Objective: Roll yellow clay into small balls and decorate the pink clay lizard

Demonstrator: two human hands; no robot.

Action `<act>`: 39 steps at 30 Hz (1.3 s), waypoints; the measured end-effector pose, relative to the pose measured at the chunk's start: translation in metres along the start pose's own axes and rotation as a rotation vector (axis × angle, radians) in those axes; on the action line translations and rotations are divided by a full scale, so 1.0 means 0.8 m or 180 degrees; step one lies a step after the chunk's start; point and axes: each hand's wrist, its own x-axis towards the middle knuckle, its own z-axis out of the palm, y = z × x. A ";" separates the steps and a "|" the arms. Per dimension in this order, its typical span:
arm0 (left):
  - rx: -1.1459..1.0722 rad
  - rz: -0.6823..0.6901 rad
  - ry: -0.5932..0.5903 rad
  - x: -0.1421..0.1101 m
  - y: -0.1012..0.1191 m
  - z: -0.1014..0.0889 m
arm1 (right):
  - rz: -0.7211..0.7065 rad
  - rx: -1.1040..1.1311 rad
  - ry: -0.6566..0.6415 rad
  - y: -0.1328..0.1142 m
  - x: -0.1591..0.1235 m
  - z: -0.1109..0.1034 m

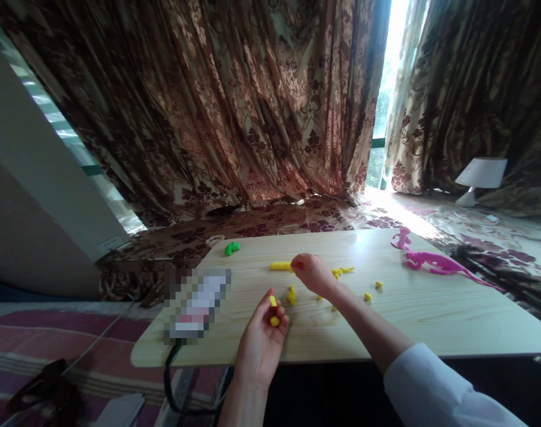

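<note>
This looks like a home, probably a bedroom, judging by the heavy floral curtains point(270, 107) beside a bright window point(377, 145), the flowered cloth point(261, 222) spread below them, a white-shaded table lamp point(481, 173) standing there, and striped bedding point(114, 335) near the wood-grained worktop point(430, 314).

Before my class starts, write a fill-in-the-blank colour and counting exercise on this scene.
1. The left hand holds ____ visible pieces.
2. The roll beside the right hand is ____.
3. The lump near the far-left corner of the table is ____.
4. The lampshade is ____.
Missing words: two; yellow; green; white.
</note>
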 end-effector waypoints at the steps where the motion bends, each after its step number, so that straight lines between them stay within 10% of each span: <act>1: -0.0004 -0.0010 -0.0007 0.000 0.000 0.000 | 0.0021 -0.0082 -0.0008 0.002 0.009 -0.001; 18: -0.0204 -0.0222 -0.0052 -0.001 0.006 -0.002 | -0.0073 -0.0523 -0.0464 0.002 0.052 -0.004; 30: -0.0393 -0.0406 -0.0200 -0.006 -0.029 0.024 | -0.0780 0.0477 0.0251 -0.043 -0.102 -0.048; 39: -0.0181 -0.0526 -0.0344 -0.012 -0.047 0.040 | -0.0160 0.2174 0.0857 -0.009 -0.118 -0.043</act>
